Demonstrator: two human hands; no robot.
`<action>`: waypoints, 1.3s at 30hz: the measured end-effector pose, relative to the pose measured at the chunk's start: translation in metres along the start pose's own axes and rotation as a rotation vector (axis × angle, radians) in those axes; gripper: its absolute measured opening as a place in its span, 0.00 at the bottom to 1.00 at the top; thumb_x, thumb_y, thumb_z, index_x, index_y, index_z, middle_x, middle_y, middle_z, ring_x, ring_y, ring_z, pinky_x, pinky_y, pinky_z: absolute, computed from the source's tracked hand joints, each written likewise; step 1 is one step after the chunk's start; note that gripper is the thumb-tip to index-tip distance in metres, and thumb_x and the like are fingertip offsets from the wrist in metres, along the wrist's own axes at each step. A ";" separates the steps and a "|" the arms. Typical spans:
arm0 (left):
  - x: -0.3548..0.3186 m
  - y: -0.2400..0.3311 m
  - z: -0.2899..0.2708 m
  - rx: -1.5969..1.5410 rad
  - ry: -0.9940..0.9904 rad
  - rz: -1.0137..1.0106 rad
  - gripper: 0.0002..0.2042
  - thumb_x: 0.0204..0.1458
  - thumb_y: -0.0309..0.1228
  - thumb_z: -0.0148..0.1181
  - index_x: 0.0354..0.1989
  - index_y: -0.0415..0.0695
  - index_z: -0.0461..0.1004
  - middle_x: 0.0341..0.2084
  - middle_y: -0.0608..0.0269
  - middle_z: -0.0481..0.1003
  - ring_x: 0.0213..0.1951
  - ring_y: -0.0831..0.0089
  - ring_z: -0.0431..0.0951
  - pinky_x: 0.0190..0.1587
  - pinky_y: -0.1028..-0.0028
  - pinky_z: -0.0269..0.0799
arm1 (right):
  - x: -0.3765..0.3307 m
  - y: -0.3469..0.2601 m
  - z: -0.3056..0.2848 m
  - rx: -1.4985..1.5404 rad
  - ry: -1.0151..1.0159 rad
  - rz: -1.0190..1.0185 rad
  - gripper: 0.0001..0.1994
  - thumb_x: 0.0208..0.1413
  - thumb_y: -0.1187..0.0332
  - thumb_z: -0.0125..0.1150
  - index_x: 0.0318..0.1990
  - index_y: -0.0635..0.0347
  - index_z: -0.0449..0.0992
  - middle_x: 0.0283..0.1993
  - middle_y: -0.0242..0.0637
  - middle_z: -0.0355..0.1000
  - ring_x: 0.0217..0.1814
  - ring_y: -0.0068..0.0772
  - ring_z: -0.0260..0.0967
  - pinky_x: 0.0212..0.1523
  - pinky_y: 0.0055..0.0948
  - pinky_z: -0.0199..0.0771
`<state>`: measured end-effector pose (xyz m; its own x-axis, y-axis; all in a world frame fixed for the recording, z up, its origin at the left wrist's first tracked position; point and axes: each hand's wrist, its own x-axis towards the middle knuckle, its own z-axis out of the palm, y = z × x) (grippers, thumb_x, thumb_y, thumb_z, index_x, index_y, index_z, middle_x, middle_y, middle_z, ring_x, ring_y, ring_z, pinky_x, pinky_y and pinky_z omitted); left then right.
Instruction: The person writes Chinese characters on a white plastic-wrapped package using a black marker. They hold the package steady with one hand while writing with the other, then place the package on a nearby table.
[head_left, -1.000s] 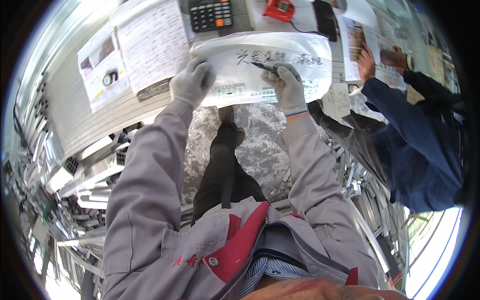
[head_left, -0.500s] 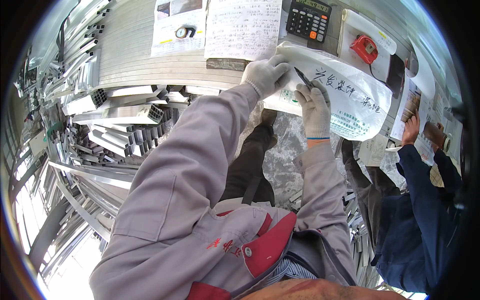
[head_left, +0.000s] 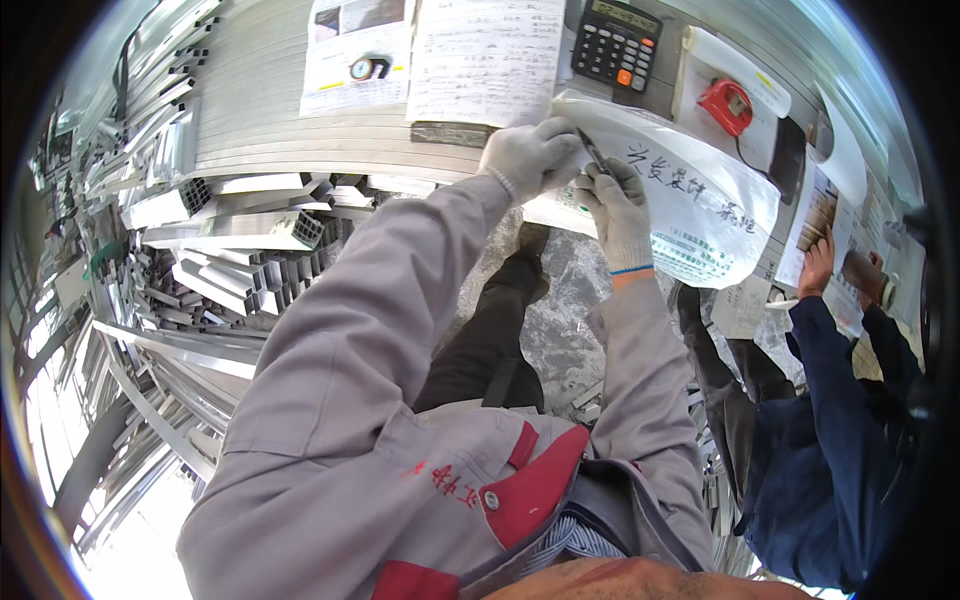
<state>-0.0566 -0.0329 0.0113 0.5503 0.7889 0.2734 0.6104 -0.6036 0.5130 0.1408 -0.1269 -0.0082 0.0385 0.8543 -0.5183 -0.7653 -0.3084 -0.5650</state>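
Note:
A white translucent plastic bag [head_left: 700,205] with black handwriting and green print lies flat over the table's near edge. My gloved right hand [head_left: 618,210] is closed round a black marker pen [head_left: 592,150], which points up and left over the bag's left part. Close beside the pen's end, my gloved left hand [head_left: 530,157] rests at the bag's left corner with its fingers bent together. Whatever those fingers pinch is hidden by the glove.
Beyond my hands lie an open notebook [head_left: 487,60], a calculator [head_left: 615,45], a red tape measure [head_left: 727,106] and a printed sheet [head_left: 340,90] with a round dial. Metal profiles [head_left: 240,235] are stacked at left. At right, a co-worker's hand [head_left: 818,262] touches papers.
My right hand has moved a little left and down, bringing the pen from above the handwriting's left end to my left fingertips. The left hand has barely shifted.

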 end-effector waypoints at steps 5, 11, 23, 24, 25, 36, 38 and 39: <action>0.004 0.005 -0.009 -0.023 -0.077 -0.108 0.13 0.57 0.41 0.75 0.47 0.52 0.87 0.54 0.68 0.83 0.43 0.59 0.88 0.44 0.62 0.86 | -0.002 -0.003 0.003 -0.096 0.053 0.007 0.10 0.70 0.79 0.64 0.55 0.62 0.80 0.53 0.43 0.83 0.51 0.36 0.86 0.54 0.35 0.92; 0.012 0.038 0.013 -0.234 -0.020 -0.377 0.14 0.63 0.43 0.73 0.46 0.45 0.87 0.49 0.62 0.86 0.41 0.63 0.88 0.46 0.68 0.84 | -0.001 -0.007 0.006 0.003 0.049 0.007 0.13 0.65 0.80 0.70 0.56 0.68 0.79 0.49 0.44 0.84 0.49 0.36 0.86 0.52 0.34 0.92; 0.023 0.044 0.054 -0.247 0.101 -0.731 0.13 0.68 0.40 0.63 0.46 0.43 0.82 0.36 0.61 0.83 0.34 0.71 0.84 0.40 0.67 0.80 | -0.025 -0.039 0.033 -0.648 0.058 -0.140 0.16 0.64 0.73 0.73 0.57 0.65 0.84 0.52 0.38 0.86 0.48 0.29 0.84 0.51 0.30 0.85; 0.020 0.046 0.056 -0.210 0.100 -0.729 0.12 0.68 0.40 0.63 0.46 0.43 0.82 0.37 0.61 0.83 0.33 0.69 0.84 0.39 0.67 0.80 | -0.039 -0.051 0.026 -0.790 0.036 -0.184 0.15 0.63 0.72 0.73 0.56 0.64 0.85 0.52 0.38 0.86 0.47 0.30 0.84 0.51 0.30 0.85; 0.020 0.045 0.058 -0.284 0.126 -0.782 0.12 0.68 0.41 0.63 0.45 0.44 0.82 0.39 0.60 0.82 0.33 0.64 0.84 0.39 0.64 0.80 | -0.044 -0.067 0.015 -0.851 0.106 -0.204 0.15 0.61 0.72 0.73 0.55 0.61 0.86 0.51 0.40 0.86 0.47 0.29 0.84 0.52 0.30 0.85; 0.018 0.051 0.058 0.067 0.138 -0.523 0.16 0.63 0.48 0.65 0.43 0.48 0.82 0.42 0.60 0.82 0.36 0.51 0.86 0.38 0.55 0.82 | 0.041 -0.294 -0.221 -1.541 0.939 -0.304 0.16 0.54 0.57 0.70 0.45 0.54 0.91 0.42 0.47 0.88 0.46 0.45 0.87 0.52 0.40 0.84; 0.018 0.053 0.057 0.110 0.112 -0.519 0.16 0.66 0.48 0.64 0.46 0.48 0.83 0.43 0.59 0.83 0.37 0.51 0.86 0.40 0.57 0.82 | 0.050 -0.297 -0.234 -1.569 0.940 -0.282 0.17 0.53 0.56 0.70 0.44 0.53 0.92 0.42 0.49 0.88 0.47 0.47 0.87 0.52 0.41 0.84; 0.017 0.054 0.056 0.114 0.100 -0.526 0.16 0.65 0.48 0.64 0.46 0.48 0.83 0.43 0.60 0.83 0.37 0.50 0.86 0.39 0.56 0.82 | 0.053 -0.298 -0.238 -1.563 0.906 -0.302 0.16 0.53 0.57 0.69 0.44 0.53 0.92 0.42 0.49 0.88 0.46 0.47 0.87 0.51 0.40 0.84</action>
<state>0.0178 -0.0583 -0.0020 0.1012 0.9914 0.0826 0.8494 -0.1293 0.5116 0.5238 -0.0896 -0.0200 0.7467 0.6493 -0.1442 0.5432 -0.7204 -0.4312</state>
